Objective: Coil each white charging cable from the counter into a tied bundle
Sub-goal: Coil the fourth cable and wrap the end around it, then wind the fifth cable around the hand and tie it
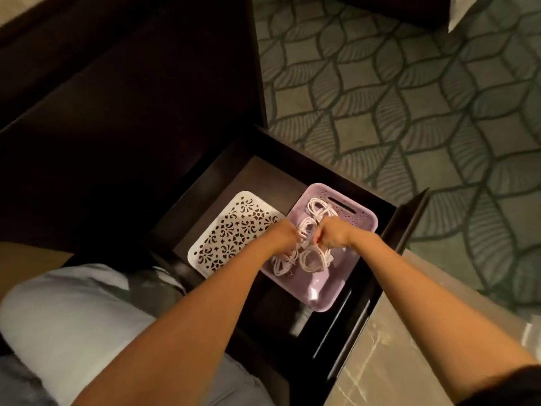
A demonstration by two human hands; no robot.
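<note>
Both your hands are down in the open drawer point(263, 171), over the purple basket point(366, 221) that stands in its right half.

Your left hand point(282, 238) comes in from 7 o'clock. Its fingers bend downward into the basket and the back of the hand hides them, so I cannot tell whether they pinch anything. A white strand rises toward it from below.

Your right hand point(330, 234) comes in from 5 o'clock. Its fingers are curled tight together, almost a fist, and the fingertips pinch a strand of the cable point(306, 230). This cable is a small white coil lying between your two hands, near the middle of the basket.

Three more bundles lie in the same basket:
- One point(320, 208) is at 12 o'clock from your hands, close under the handle slot.
- One point(282, 263) is at 7 o'clock, just under your left wrist.
- One point(313, 259) is at 6 o'clock, beside the last one; they touch or nearly touch.

The near end of the basket, at 5 o'clock, holds something pale that I cannot identify.

A white tray point(231, 230) with a cut-out pattern lies flat at 9 o'clock, touching the side of the basket. The green leaf-patterned carpet point(409, 98) fills the view at 1 o'clock. A marble counter point(409, 347) is at 4 o'clock under your right forearm, and your knee point(73, 317), in light cloth, is at 8 o'clock.
</note>
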